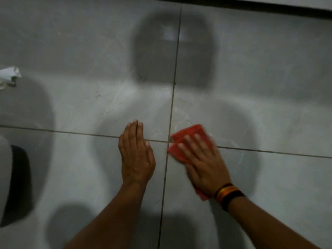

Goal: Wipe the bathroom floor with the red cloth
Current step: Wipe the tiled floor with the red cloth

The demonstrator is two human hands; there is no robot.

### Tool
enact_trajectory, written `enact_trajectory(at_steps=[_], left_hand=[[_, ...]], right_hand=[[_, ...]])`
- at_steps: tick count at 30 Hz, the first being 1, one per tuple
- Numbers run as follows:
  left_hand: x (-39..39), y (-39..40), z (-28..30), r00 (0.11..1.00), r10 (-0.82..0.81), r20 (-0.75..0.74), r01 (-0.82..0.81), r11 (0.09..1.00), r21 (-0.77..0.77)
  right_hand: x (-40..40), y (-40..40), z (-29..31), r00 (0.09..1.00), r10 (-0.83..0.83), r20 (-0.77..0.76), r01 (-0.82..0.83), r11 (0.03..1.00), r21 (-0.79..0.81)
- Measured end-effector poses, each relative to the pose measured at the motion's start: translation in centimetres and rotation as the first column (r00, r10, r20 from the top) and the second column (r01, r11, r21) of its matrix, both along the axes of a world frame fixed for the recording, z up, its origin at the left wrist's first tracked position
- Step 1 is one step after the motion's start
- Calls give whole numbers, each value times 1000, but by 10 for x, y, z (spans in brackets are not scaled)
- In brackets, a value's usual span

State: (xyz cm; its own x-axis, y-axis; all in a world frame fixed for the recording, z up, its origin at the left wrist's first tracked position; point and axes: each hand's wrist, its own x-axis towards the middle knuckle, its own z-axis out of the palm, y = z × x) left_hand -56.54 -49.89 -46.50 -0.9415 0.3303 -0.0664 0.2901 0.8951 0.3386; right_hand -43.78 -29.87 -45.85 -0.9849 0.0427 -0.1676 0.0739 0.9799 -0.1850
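The red cloth lies flat on the grey tiled floor, just right of where the grout lines cross. My right hand presses down on it with fingers spread, blurred by motion; a dark and yellow band circles its wrist. My left hand rests flat on the tiles just left of the cloth, fingers together, holding nothing. Wet streaks show on the tile beyond the cloth.
A crumpled white paper lies at the left edge. A white rounded fixture with a dark base stands at the lower left. A dark strip under a white edge runs along the top.
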Motion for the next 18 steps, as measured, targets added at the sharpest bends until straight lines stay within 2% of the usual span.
enact_trajectory(at_steps=[2, 4, 6, 8, 10, 12, 14, 16, 18], left_hand=[[0, 0, -2, 1000, -5, -3, 5, 1000, -5], [1, 0, -3, 1000, -2, -15, 2, 1000, -14], [2, -1, -3, 1000, -1, -11, 1, 1000, -6], [1, 1, -2, 1000, -5, -24, 5, 1000, -1], [1, 2, -3, 999, -4, -41, 4, 1000, -9], [2, 1, 1, 999, -9, -38, 9, 1000, 1], [1, 0, 4, 1000, -2, -12, 2, 1000, 13], [0, 0, 6, 1000, -15, 8, 14, 999, 33], [1, -1, 4, 1000, -17, -12, 18, 999, 27]], right_hand=[[-4, 50, 3, 982, -185, 40, 184, 982, 34], [-50, 78, 7, 902, -433, 8, 431, 900, 59], [-109, 73, 12, 825, -563, -37, 565, 824, 38], [-161, 44, 9, 844, -532, -71, 535, 845, 24], [-188, 2, 6, 933, -347, -98, 350, 936, 16], [-177, -31, 4, 987, -118, -111, 122, 992, 27], [-143, -38, 5, 997, 15, -77, -14, 1000, 13], [-100, -24, 6, 999, -5, -39, 5, 1000, -2], [-80, -1, 8, 989, -146, -14, 146, 989, -1]])
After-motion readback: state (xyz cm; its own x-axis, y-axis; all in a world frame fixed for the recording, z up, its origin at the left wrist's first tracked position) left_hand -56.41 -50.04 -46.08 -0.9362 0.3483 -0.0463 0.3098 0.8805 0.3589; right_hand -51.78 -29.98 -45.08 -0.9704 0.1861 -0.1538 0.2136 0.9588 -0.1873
